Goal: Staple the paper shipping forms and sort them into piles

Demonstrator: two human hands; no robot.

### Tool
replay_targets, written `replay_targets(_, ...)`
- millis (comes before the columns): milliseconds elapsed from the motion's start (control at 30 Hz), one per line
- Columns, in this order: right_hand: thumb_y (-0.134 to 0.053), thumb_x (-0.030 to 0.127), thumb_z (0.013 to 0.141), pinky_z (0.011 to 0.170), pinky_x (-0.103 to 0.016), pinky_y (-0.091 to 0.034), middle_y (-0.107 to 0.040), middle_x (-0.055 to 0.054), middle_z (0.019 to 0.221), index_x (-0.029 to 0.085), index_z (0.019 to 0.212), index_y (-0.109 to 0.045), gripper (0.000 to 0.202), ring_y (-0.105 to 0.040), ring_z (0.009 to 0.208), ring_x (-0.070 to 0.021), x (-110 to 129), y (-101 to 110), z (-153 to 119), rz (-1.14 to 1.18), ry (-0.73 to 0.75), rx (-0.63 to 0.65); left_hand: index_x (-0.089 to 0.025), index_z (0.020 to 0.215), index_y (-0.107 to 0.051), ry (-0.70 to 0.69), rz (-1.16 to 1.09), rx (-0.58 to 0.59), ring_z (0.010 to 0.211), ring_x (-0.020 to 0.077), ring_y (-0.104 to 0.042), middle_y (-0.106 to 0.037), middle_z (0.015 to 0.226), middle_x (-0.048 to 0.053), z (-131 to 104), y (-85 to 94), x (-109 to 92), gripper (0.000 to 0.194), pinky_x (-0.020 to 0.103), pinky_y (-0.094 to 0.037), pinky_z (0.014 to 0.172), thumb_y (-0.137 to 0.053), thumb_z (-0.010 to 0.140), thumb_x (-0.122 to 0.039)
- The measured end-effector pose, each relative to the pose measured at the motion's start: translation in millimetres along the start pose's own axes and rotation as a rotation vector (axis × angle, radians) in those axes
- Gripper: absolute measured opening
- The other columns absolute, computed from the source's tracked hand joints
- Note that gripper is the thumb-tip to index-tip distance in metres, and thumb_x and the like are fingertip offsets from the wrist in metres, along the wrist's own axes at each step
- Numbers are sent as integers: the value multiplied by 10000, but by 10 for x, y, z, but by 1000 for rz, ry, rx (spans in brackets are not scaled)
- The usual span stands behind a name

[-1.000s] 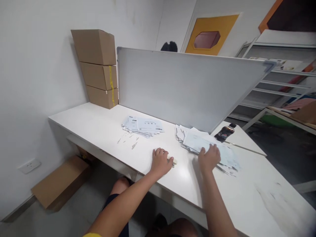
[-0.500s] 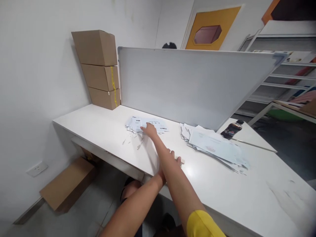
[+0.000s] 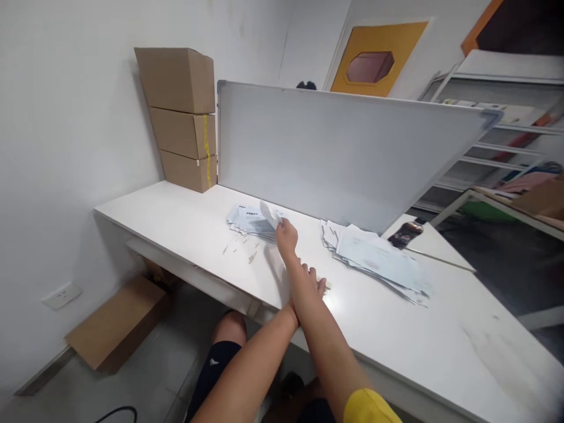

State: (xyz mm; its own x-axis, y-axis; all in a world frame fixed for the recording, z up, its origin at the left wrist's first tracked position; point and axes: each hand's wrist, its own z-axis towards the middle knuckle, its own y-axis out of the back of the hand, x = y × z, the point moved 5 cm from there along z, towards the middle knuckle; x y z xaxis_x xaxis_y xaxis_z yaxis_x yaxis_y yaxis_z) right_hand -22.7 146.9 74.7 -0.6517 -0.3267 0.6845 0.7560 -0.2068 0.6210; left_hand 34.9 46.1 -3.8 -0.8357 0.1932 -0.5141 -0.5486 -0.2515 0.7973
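My right hand [image 3: 286, 235] is closed on one edge of a paper sheet [image 3: 269, 214], raised and bent above the left paper stack [image 3: 247, 218]. That stack has bold dark print along its top sheets. My right forearm crosses over my left one. Low on the table, my left hand [image 3: 314, 279] has its fingers curled at a small off-white block [image 3: 325, 283]; the forearm hides part of this hand, and the block's kind does not show. To the right of it lies a larger fanned paper stack [image 3: 379, 258] with pale printed sheets on top.
A whiteboard [image 3: 335, 153] stands along the table's [image 3: 185, 229] back edge. Stacked cardboard boxes [image 3: 176, 117] are at the back left. A dark drink bottle [image 3: 406, 234] stands beyond the right stack. Another box [image 3: 117, 323] sits on the floor at left. Dark scraps or marks lie before the left stack.
My right hand has lifted a sheet off the left stack and drawn it up and to the right. My left hand stays by the small block. The view has shifted slightly.
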Motion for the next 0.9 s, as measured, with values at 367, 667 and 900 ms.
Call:
replay_targets(367,-518,457,700,722,-323,-547,-634,-36,925,198,1000,-519,397,-633,861,-188,-1825,1877,-1697,771,-481,-835,-185,1237,-590,-600,-347,-44,1305,280,-460,-558,1345,152,-253,338,-331,488,451,-377,1077,-397,923,-506)
replay_targets(667,-601,484,744,715,-285,-528,-672,-44,987,206,1036,-553,406,-646,865,-166,-1912,2039,-2996,965,-576,-857,-176,1189,-603,119,-1087,57,1124,266,-616,-677,1192,103,-892,6,-465,434,447,-465,1017,-553,869,-465)
replay_targets(900,-691,425,717,858,-342,-484,-704,-63,1006,187,987,-643,363,-621,957,-215,-1691,2379,-2511,741,-263,-476,-161,1122,-618,-54,-932,-166,1127,249,-607,-687,1130,106,-401,510,-317,449,390,-461,1012,-494,905,-533)
